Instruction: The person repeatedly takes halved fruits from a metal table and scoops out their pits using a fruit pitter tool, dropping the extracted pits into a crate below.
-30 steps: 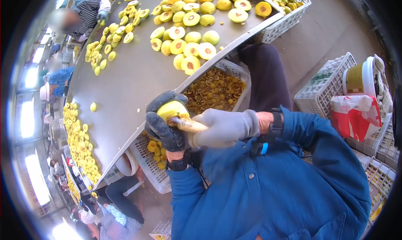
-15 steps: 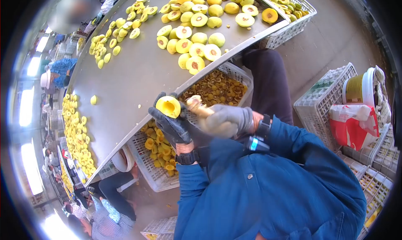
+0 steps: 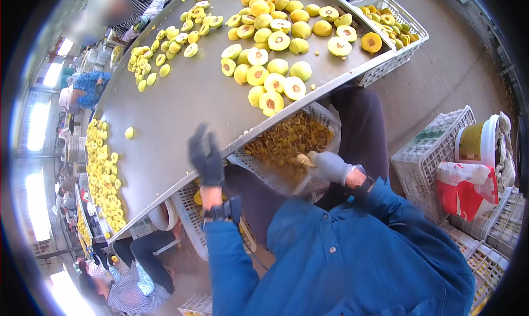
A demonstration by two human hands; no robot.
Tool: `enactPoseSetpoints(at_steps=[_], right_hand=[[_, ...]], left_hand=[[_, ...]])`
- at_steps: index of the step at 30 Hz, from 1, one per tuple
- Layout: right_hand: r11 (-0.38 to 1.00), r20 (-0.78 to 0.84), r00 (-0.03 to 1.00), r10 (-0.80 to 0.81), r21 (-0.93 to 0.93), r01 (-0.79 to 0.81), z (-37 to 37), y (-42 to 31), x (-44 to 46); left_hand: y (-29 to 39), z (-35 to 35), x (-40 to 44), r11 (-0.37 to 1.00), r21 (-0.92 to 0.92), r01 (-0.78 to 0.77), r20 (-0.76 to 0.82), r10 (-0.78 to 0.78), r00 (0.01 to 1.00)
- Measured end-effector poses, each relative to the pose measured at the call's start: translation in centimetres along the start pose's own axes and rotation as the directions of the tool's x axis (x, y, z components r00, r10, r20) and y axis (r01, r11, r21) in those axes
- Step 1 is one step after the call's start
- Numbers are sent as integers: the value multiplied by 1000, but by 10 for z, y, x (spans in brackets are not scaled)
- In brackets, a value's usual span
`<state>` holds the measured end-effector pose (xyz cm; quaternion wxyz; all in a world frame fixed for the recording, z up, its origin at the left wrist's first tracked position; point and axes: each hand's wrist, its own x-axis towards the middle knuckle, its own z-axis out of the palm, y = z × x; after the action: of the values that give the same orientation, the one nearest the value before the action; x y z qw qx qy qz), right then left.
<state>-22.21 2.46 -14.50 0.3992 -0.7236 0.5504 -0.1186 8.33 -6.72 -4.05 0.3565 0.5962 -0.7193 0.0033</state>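
My left hand (image 3: 206,156), in a dark glove, is over the near edge of the metal table (image 3: 165,112), blurred, with its fingers apart and nothing in them. My right hand (image 3: 329,167), in a light grey glove, is closed around a short tan tool (image 3: 305,160); its working end is too blurred to make out. That hand is above the near side of a crate (image 3: 332,117) of brown and yellow peach scraps (image 3: 292,139). Another crate (image 3: 187,219), holding yellow pitted peach halves (image 3: 197,198), is below my left hand, partly hidden by my arm.
Halved peaches (image 3: 278,68) lie on the table, with smaller heaps (image 3: 171,43) farther left and pitted halves (image 3: 104,178) along the left edge. A full crate (image 3: 421,37) stands at the right. Stacked crates (image 3: 430,150), a bucket (image 3: 476,142) and co-workers (image 3: 138,288) are around.
The pitted peach half has left my left hand, which has moved left and opened. My right hand has moved right and down with the tan tool, away from my left hand.
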Motion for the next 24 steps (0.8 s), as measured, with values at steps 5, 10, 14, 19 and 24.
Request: enactPoseSetpoints(at_steps=[5,10,14,19,24], right_hand=[[995,23,995,95,-5,-95,-10,8,-6],[990,60,990,128,57,-131,-11,11,1],[987,64,989,131,85,-136,-15,11,0],[977,-63,996,62,206,-48,-31,-1,-7],[955,-237,960,-149,219,202,-73,-83,1]], left_hand=[[18,87,71,887,-9,-461,572,383,725],[20,133,97,888,-23,-459,734,326,595],[11,141,102,903,-80,-421,621,376,688],[8,84,63,249,-646,721,707,-159,689],[54,35,6,465,-742,483,454,-181,872]])
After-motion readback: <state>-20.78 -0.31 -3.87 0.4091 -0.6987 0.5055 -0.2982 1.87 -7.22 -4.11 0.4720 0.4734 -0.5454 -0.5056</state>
